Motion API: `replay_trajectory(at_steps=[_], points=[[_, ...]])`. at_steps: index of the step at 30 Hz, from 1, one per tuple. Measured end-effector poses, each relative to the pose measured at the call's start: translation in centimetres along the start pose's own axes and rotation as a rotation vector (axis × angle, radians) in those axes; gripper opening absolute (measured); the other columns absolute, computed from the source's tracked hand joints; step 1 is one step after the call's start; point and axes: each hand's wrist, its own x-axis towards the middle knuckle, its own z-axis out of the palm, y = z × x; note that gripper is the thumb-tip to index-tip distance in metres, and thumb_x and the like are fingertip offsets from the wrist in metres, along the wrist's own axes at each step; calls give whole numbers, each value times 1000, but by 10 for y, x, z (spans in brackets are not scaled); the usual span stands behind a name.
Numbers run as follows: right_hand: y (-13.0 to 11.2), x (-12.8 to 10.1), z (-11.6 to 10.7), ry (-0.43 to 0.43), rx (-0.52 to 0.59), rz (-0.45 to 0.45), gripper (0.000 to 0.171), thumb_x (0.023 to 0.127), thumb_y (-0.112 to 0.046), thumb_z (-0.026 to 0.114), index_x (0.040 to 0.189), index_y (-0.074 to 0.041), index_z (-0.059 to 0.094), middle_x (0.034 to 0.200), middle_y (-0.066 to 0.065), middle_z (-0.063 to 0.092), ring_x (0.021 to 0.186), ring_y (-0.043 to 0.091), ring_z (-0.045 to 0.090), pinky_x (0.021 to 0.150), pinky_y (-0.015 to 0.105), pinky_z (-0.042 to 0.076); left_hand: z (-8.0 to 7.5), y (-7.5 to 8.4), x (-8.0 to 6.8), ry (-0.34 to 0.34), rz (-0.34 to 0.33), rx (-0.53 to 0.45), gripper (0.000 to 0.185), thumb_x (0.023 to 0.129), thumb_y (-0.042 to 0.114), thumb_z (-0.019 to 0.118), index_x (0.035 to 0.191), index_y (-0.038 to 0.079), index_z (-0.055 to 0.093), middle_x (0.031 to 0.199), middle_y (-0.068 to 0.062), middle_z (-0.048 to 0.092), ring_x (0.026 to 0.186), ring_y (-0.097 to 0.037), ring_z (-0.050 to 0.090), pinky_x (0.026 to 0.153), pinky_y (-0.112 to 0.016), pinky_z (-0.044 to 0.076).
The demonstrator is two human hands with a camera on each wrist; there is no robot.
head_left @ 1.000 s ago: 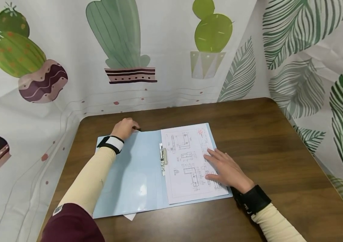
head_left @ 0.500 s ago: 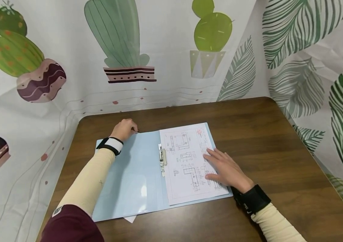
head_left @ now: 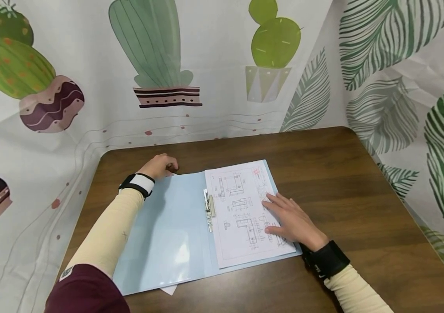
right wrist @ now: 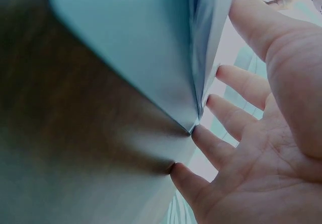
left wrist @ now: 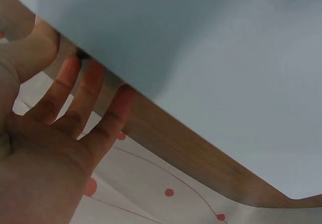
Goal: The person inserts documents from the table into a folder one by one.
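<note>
A light blue file folder (head_left: 163,230) lies spread on the table, with a white sheet of technical drawings (head_left: 233,252) on its right half. My left hand (head_left: 158,166) is at the far edge of the left cover. Its fingertips meet that edge in the left wrist view and are partly hidden by the cover. My right hand (head_left: 294,219) rests on the right side of the sheet, fingers spread and thumb apart. In the right wrist view its fingertips are along the edges of the paper and folder. A metal clip (head_left: 209,209) sits along the spine.
A white paper corner (head_left: 169,289) sticks out under the folder's near edge. The brown wooden table (head_left: 355,187) extends right of the folder. A curtain (head_left: 222,61) with cactus and leaf prints hangs behind and beside it.
The folder's left half has shifted slightly toward me, and its near left corner sits lower in view. My left hand has edged left. The right hand has stayed nearly still.
</note>
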Motion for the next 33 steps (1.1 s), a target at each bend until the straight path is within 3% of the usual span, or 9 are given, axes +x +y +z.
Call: replay_trajectory(at_steps=[4, 16, 26, 33], points=[[0, 0, -1, 2, -1, 7, 79, 83, -34, 87, 149, -7, 53, 162, 16, 38, 151, 43, 28, 116, 68, 21, -5, 2, -1, -33, 6, -27, 14, 86, -6, 78, 92, 4, 71, 98, -16, 61, 99, -33, 52, 86, -47, 46], [-1, 2, 0, -8, 10, 10, 79, 83, -35, 87, 150, -8, 53, 163, 15, 36, 152, 42, 26, 117, 68, 20, -7, 2, -3, -17, -8, -16, 16, 86, -5, 78, 77, 3, 68, 90, -11, 57, 95, -30, 49, 83, -44, 45], [-1, 1, 1, -13, 19, 16, 80, 84, -34, 87, 150, -8, 52, 163, 16, 36, 152, 42, 25, 117, 68, 19, 0, -11, 5, -29, -63, -63, 20, 92, 1, 74, 76, 9, 64, 82, -6, 62, 82, -25, 56, 76, -40, 45], [-2, 1, 1, -11, 11, 14, 80, 84, -34, 86, 150, -8, 52, 163, 16, 36, 152, 42, 26, 117, 68, 19, 2, -15, 5, 14, -100, -109, 18, 93, 1, 72, 80, 8, 64, 83, -8, 64, 79, -25, 57, 74, -39, 46]])
